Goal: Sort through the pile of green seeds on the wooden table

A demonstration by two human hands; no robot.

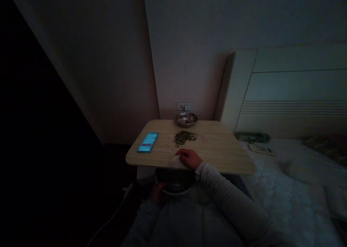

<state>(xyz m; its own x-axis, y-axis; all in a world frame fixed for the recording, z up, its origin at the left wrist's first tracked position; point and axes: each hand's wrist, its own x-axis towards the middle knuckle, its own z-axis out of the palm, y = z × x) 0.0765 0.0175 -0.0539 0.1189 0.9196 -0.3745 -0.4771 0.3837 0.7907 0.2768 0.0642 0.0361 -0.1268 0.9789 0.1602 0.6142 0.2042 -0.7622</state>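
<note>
On the wooden table (217,149) lies a loose pile of small dark greenish grains or seeds (184,138), with a few strays around it. My right hand (191,159) is at the table's front edge, just below the pile; its fingers are curled down, and whatever they hold is hidden. A pale, see-through blur shows beside the fingertips. Under that edge, a dark round bowl (176,187) with a light rim sits at my lap, partly covered by the tabletop. My left hand (157,193) grips the bowl's left side.
A shiny metal bowl (186,120) stands at the table's back, before a wall socket (184,106). A lit phone (148,142) lies on the left. To the right is a bed (282,189) with a green object (252,137) on it. A white cable (108,220) hangs at lower left.
</note>
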